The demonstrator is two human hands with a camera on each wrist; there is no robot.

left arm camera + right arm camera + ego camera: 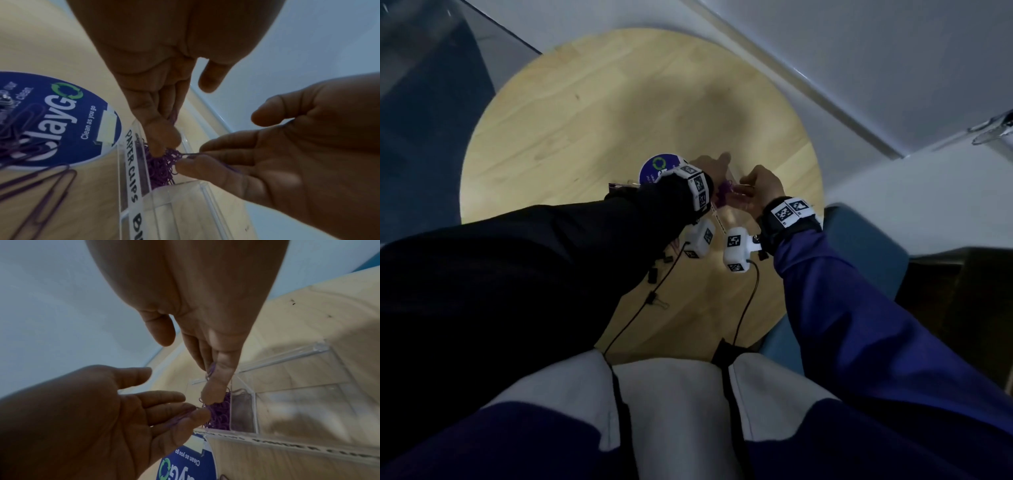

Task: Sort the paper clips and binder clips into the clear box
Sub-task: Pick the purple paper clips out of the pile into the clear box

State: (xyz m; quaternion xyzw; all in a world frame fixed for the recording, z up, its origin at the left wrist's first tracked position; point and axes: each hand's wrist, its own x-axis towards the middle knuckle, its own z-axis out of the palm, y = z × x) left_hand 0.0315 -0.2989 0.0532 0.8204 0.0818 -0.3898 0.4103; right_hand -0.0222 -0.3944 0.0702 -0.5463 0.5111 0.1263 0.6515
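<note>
The clear box (202, 186) sits on the round wooden table (585, 120), with a label strip reading "PAPER CLIPS" along its side. A heap of purple paper clips (162, 168) fills that compartment (219, 415). Both hands hover over it. My left hand (164, 138) points down into the heap and pinches a purple clip (173, 116) between its fingers. My right hand (211, 394) does the same from the other side, a purple clip (211, 369) held against its thumb. In the head view the left hand (709, 168) and right hand (756, 185) meet above the box.
A round blue "CLAYGO" sticker (57, 120) lies left of the box with loose large purple paper clips (41, 186) on and beside it. Several black binder clips (655, 274) lie on the table under my left forearm. A blue seat (859, 246) borders the table's right edge.
</note>
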